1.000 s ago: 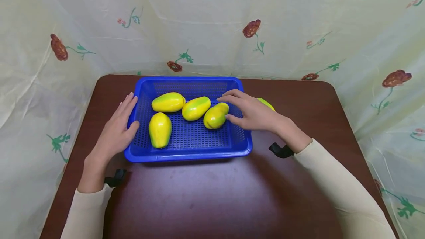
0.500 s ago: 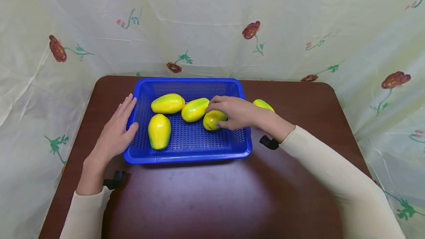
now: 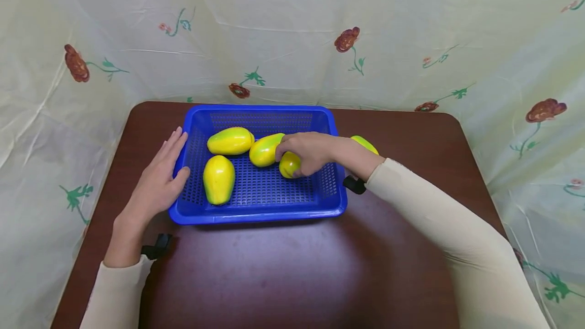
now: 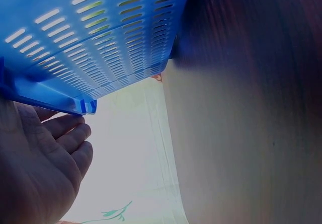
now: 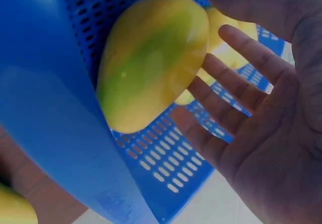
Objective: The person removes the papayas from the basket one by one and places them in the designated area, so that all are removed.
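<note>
A blue perforated plastic basket (image 3: 256, 213) rests on the brown table. Against its left rim lies my left hand (image 3: 155, 182), its fingers straight; the left wrist view shows the fingers (image 4: 75, 138) beneath the rim's edge. Over the right part of the basket, my right hand (image 3: 313, 151) reaches down around a yellow-green papaya (image 3: 288, 165) that it partly hides. In the right wrist view the papaya (image 5: 156, 63) lies at the fingertips, the palm apart from it and the fingers spread. Whether the fingertips touch it I cannot tell.
Inside the basket are other papayas: one at the back left (image 3: 230, 141), one in the middle (image 3: 265, 150) and one at the front left (image 3: 219, 180). Another papaya (image 3: 364, 143) lies on the table (image 3: 256, 278) right of the basket, partly behind the right forearm. A flowered curtain (image 3: 292, 29) surrounds the table.
My right hand has moved left and down from the basket's right side over the papaya there, covering more of it. The left hand has stayed at the left rim.
</note>
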A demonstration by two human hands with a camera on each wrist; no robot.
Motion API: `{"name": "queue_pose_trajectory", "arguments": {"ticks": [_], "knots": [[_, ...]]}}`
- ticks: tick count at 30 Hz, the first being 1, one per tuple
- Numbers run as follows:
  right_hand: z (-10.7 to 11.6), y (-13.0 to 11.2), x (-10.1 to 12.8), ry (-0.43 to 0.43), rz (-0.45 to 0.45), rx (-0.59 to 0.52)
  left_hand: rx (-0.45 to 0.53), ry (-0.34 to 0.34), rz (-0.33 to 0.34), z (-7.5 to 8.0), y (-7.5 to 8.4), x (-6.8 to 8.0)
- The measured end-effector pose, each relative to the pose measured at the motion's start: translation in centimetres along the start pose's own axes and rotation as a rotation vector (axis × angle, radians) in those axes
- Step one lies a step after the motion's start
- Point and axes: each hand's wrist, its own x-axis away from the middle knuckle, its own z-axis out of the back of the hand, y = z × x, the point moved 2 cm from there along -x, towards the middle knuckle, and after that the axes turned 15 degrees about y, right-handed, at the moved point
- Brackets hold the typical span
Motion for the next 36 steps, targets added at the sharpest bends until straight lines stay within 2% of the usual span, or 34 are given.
{"name": "queue_pose_trajectory", "arguments": {"ticks": [5,10,16,21,27,31,36], "knots": [[-0.1,0.2,-0.5,-0.054,-0.054,0.007,-0.001,0.007,-0.009,0.1,0.1,0.0],[-0.3,0.3,-0.7,-0.1,-0.051,0.015,0.0,0.011,-0.012,0.1,0.0,0.0],[-0.8,0.3,-0.8,-0.158,-0.066,0.084,-0.004,0.006,0.001,0.2,-0.1,0.1],[-1.2,0.0,-0.7,-0.192,-0.113,0.135,-0.004,-0.001,-0.007,0.2,-0.1,0.2],[-1.7,-0.3,-0.4,-0.181,-0.136,0.15,0.011,-0.009,-0.004,0.0,0.0,0.5],[-1.7,-0.3,-0.3,-0.15,-0.116,0.17,0.02,-0.009,-0.005,-0.1,0.1,0.3],[-1.6,-0.4,-0.2,-0.105,-0.098,0.136,0.023,0.0,-0.001,0.0,0.0,0.1]]}}
